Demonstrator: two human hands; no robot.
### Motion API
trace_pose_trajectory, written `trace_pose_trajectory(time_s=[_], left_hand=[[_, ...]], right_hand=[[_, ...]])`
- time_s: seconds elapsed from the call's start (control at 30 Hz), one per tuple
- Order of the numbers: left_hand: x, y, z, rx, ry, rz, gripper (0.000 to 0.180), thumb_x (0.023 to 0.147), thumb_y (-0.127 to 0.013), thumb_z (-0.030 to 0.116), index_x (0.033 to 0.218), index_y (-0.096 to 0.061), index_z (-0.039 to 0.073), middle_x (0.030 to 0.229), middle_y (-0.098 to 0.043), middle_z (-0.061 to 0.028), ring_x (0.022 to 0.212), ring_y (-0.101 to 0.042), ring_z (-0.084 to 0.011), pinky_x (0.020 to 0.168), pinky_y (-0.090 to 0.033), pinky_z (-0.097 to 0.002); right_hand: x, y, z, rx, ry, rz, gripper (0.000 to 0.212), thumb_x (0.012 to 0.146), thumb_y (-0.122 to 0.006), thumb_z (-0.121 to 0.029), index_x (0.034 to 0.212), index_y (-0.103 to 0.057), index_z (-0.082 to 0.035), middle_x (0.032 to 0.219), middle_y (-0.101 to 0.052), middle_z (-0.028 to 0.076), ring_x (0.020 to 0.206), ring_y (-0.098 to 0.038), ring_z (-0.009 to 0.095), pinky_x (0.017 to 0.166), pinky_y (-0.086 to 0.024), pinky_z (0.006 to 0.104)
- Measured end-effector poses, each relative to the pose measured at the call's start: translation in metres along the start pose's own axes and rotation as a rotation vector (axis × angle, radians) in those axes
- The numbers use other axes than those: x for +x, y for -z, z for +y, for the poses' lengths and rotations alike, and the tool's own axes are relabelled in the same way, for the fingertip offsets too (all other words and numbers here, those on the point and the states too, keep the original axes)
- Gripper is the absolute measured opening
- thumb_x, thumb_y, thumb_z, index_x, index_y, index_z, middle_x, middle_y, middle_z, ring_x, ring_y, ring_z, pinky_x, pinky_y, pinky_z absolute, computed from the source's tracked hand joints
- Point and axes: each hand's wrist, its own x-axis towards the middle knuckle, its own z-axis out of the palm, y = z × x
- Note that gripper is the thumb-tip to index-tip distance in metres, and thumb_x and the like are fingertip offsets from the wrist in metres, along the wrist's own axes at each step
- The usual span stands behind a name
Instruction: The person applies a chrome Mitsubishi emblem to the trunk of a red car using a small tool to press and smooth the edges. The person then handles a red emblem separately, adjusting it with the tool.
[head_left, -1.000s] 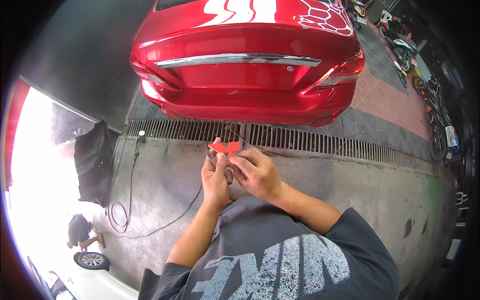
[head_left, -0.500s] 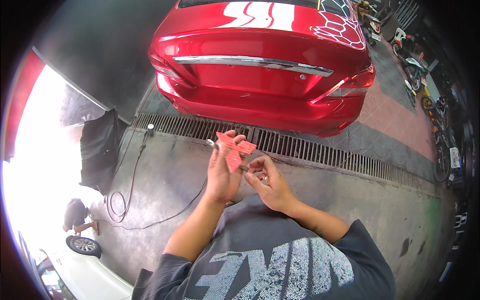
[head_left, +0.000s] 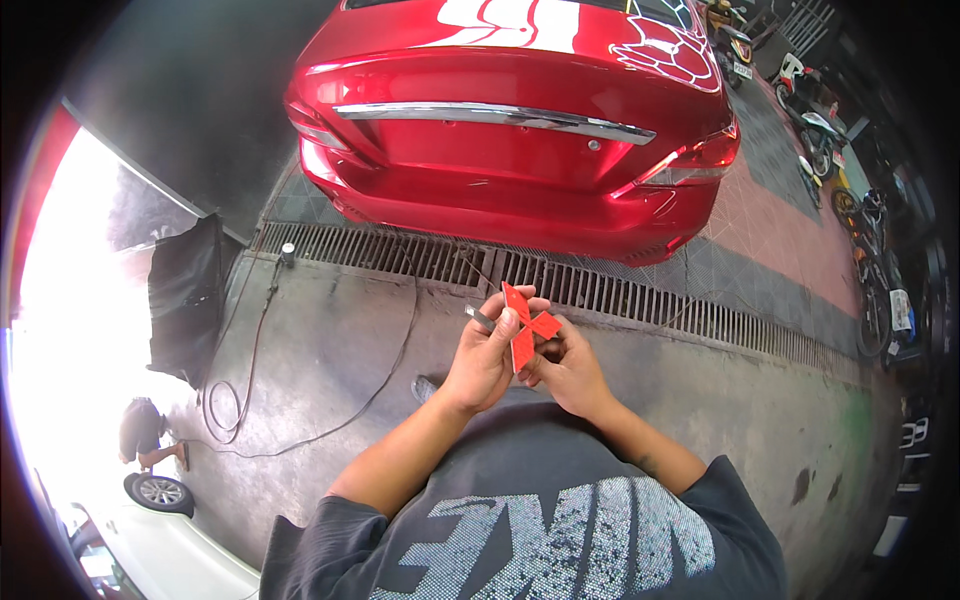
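3-lobed red emblem point(head_left: 524, 328): probably light, stiff, tips fragile; hold by edges. Left hand point(head_left: 485, 362) grips 9-o'clock side (grey tool point(head_left: 479, 317) too); right hand point(head_left: 572, 374) curled at 5 o'clock, grip unclear.

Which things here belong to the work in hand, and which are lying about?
In the work:
Red three-pointed emblem, in the left hand, right hand at its edge
Narrow metallic object, also in left hand
Red car ahead, probably

Lying about or parked:
Looped hose or cable, on floor
White car, lower left
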Motion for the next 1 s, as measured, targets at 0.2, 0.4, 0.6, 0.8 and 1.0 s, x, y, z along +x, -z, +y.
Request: trace_pose_trajectory(time_s=[0.2,0.4,0.6,0.8,1.0], left_hand=[[-0.005,0.017,0.020,-0.081,-0.095,-0.012,0.063,0.115,-0.065,0.052,0.161,-0.055,0.009,0.160,-0.062,-0.0168,0.147,-0.059,-0.0380,0.127,-0.046,-0.0570],[-0.029,0.053,0.039,-0.368,-0.042,-0.212,0.060,0.115,-0.066,0.048,0.160,-0.058,0.010,0.160,-0.065,-0.0152,0.155,-0.053,-0.0437,0.129,-0.039,-0.0730],[-0.056,0.047,0.034,-0.226,0.061,-0.212,0.055,0.118,-0.059,0.041,0.160,-0.056,0.006,0.148,-0.073,-0.0174,0.148,-0.061,-0.0468,0.121,-0.047,-0.0768],[-0.073,0.034,0.026,-0.220,0.274,0.080,0.057,0.121,-0.047,0.042,0.162,-0.050,0.001,0.122,-0.075,-0.0164,0.136,-0.068,-0.0466,0.118,-0.050,-0.0756],[-0.090,0.021,0.029,-0.463,0.304,0.126,0.054,0.122,-0.040,0.035,0.160,-0.047,-0.002,0.120,-0.071,-0.0186,0.131,-0.067,-0.0460,0.116,-0.052,-0.0755]], right_hand=[[-0.009,0.029,-0.007,-0.180,-0.192,-0.267,0.040,0.108,-0.081,-0.017,0.141,-0.061,-0.004,0.094,-0.076,0.005,0.078,-0.071,0.012,0.070,-0.058,0.0295],[-0.042,0.086,0.030,0.255,-0.301,-0.135,0.015,0.113,-0.071,-0.009,0.127,-0.067,-0.007,0.109,-0.080,0.013,0.094,-0.078,0.023,0.084,-0.062,0.0346],[-0.037,0.101,0.020,0.455,-0.013,-0.144,0.015,0.111,-0.072,-0.005,0.125,-0.068,-0.008,0.118,-0.081,0.016,0.110,-0.079,0.027,0.089,-0.063,0.0403],[-0.037,0.042,-0.012,0.407,-0.038,-0.137,0.025,0.113,-0.066,-0.004,0.138,-0.065,-0.006,0.120,-0.081,0.017,0.112,-0.078,0.027,0.096,-0.060,0.0415],[-0.041,0.009,-0.020,0.101,-0.092,-0.088,0.036,0.112,-0.060,-0.002,0.147,-0.058,-0.006,0.110,-0.075,0.012,0.102,-0.075,0.020,0.088,-0.059,0.0353]])
